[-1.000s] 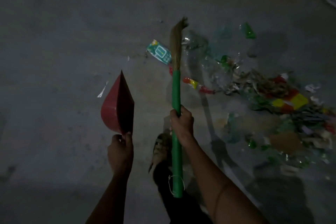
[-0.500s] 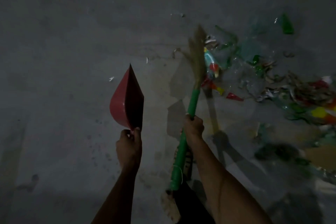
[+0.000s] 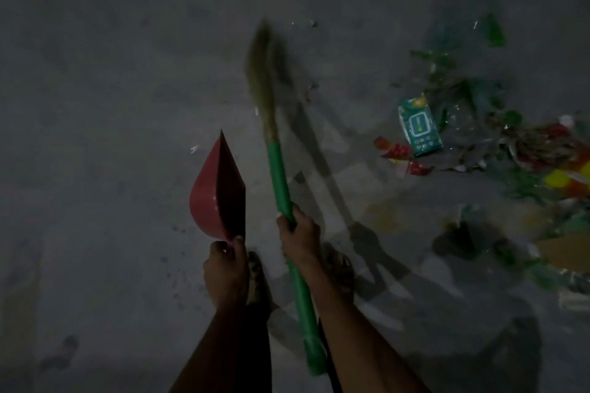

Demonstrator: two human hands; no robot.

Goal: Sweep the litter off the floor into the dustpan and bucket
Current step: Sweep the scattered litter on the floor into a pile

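Head view: right hand (image 3: pixel 298 230) wrapped round the green handle of the broom (image 3: pixel 277 169), bristles blurred at twelve o'clock; left hand (image 3: pixel 226 268) gripping the red dustpan (image 3: pixel 209 198) held off the floor. Litter (image 3: pixel 479 137) heaped at two o'clock — step judged gathering strokes; next, dustpan down beside heap. Bucket unseen.
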